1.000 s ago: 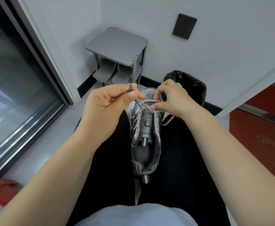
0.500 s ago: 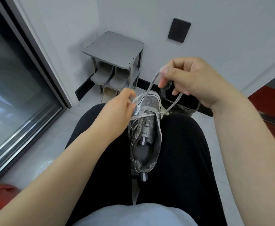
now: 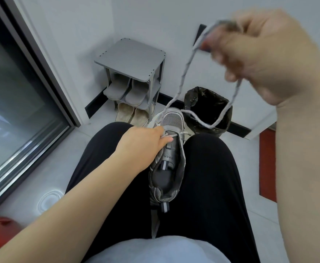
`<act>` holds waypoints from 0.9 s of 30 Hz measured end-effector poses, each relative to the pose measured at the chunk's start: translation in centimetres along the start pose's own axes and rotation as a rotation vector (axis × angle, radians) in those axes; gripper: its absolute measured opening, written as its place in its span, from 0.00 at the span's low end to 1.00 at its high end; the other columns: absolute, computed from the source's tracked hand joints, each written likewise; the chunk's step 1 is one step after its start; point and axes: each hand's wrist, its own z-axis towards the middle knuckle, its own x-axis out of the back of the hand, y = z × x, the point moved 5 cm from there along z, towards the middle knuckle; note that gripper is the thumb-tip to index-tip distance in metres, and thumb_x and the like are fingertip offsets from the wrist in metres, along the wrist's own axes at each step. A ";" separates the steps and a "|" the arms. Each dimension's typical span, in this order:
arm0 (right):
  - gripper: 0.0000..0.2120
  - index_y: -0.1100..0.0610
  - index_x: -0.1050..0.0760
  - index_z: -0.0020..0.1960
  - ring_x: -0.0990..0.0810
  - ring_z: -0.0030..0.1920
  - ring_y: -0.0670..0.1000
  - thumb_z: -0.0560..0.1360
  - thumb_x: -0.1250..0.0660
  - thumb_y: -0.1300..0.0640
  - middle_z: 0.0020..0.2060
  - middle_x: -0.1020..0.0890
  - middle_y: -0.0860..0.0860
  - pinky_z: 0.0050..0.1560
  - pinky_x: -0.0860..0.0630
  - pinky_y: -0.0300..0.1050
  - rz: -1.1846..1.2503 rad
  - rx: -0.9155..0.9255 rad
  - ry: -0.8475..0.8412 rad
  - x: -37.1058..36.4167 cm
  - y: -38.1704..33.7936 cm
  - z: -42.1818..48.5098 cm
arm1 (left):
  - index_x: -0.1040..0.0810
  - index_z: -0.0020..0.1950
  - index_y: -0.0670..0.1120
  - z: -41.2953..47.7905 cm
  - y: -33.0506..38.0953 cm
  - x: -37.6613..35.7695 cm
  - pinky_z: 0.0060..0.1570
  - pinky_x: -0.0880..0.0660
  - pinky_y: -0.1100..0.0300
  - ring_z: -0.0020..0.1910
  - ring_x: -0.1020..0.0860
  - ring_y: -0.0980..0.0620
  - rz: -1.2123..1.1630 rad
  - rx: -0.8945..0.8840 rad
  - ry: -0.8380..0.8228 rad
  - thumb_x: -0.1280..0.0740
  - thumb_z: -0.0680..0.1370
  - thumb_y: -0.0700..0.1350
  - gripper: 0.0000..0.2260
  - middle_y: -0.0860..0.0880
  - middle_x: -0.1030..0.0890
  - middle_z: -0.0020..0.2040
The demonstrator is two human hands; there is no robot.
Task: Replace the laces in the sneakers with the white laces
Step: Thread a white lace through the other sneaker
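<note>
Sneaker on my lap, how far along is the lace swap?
Done: the upper eyelets of the sneaker are bare, with the tongue exposed. In hand: the right hand holds the grey lace raised above the shoe, and the left hand grips the sneaker near the toe. Left: the lace is threaded through the lowest eyelets, and no white lace is in view.

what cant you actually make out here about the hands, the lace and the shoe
Head view, right hand: motion blur hides which fingers pinch the lace.
Head view, left hand: it covers part of the sneaker, so the lacing under it is hidden.
Head view, bin: its inside is too dark to read.
</note>
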 end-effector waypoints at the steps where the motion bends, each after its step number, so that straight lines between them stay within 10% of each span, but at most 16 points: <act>1: 0.10 0.52 0.22 0.39 0.31 0.25 0.42 0.78 0.37 0.54 0.29 0.24 0.45 0.25 0.34 0.33 -0.127 -0.067 -0.041 -0.9 0.9 0.3 | 0.36 0.43 0.49 0.0 0.0 0.2 0.36 0.37 0.58 0.36 0.27 0.46 -0.037 0.006 -0.003 0.49 0.80 0.58 0.14 0.50 0.28 0.33; 4: 0.17 0.53 0.22 0.39 0.29 0.21 0.40 0.80 0.44 0.51 0.35 0.19 0.48 0.26 0.32 0.33 -0.459 -0.301 -0.249 -4.5 5.1 0.8 | 0.30 0.43 0.49 0.1 -0.3 0.4 0.40 0.32 0.56 0.42 0.23 0.44 -0.118 0.020 -0.053 0.47 0.80 0.56 0.14 0.47 0.22 0.39; 8: 0.11 0.57 0.20 0.50 0.21 0.40 0.51 0.75 0.35 0.50 0.42 0.19 0.52 0.42 0.25 0.44 -0.707 -0.319 -0.444 -8.1 10.8 1.1 | 0.31 0.42 0.50 -0.5 -0.4 0.5 0.35 0.37 0.61 0.41 0.26 0.49 -0.100 -0.018 -0.054 0.48 0.80 0.56 0.14 0.49 0.24 0.40; 20: 0.20 0.47 0.22 0.55 0.24 0.55 0.45 0.65 0.23 0.55 0.51 0.22 0.41 0.56 0.27 0.45 -0.637 -0.315 -0.270 -8.1 13.3 0.6 | 0.30 0.35 0.48 -3.9 -4.1 6.9 0.32 0.32 0.65 0.27 0.34 0.56 -0.473 -0.119 -0.549 0.43 0.73 0.61 0.18 0.53 0.31 0.27; 27: 0.19 0.48 0.23 0.55 0.25 0.57 0.49 0.66 0.24 0.51 0.55 0.22 0.45 0.52 0.27 0.44 -0.776 -0.319 -0.259 -7.7 13.7 0.5 | 0.22 0.49 0.55 -0.2 -5.4 5.2 0.65 0.43 0.53 0.60 0.32 0.47 0.130 0.066 -0.294 0.41 0.77 0.54 0.10 0.52 0.24 0.54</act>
